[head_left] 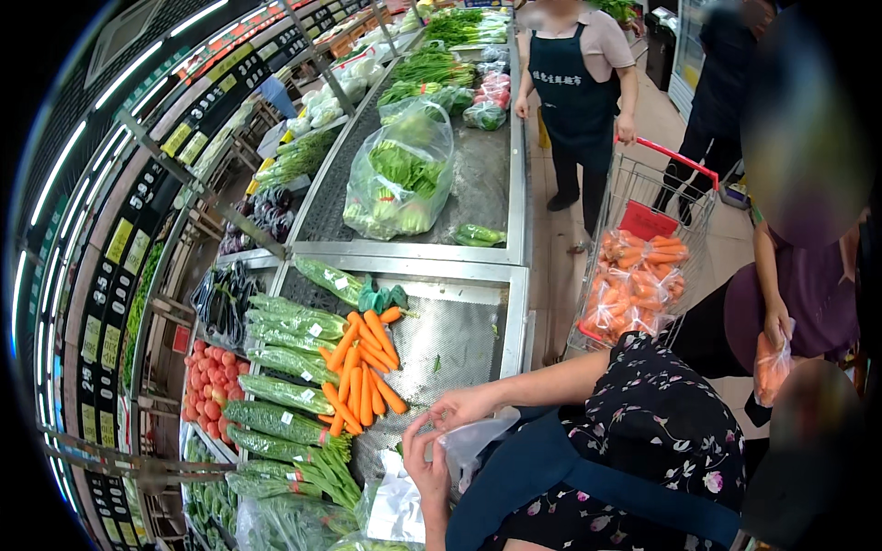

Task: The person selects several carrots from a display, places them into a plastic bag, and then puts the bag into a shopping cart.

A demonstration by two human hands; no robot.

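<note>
My left hand (427, 459) and my right hand (462, 406) meet over the front edge of the metal display counter (473, 317). Between them hangs a thin clear plastic bag (480, 439), its edge pinched in the fingers of both hands. The bag looks limp, though folds hide part of its inside. Loose orange carrots (363, 372) lie heaped on the counter ahead of my hands, touching neither. Left of the carrots lies a row of long green vegetables in plastic wrap (289, 363). Below my left hand rests a white plastic sheet or bag (397, 503).
A cart (588, 275) with bagged carrots (643, 266) stands at right, beside a person in a dark apron (574, 83). Another person in purple (781, 294) holds a bag of carrots (774, 367). Bagged leafy greens (404, 179) lie farther along; tomatoes (213, 381) are at left.
</note>
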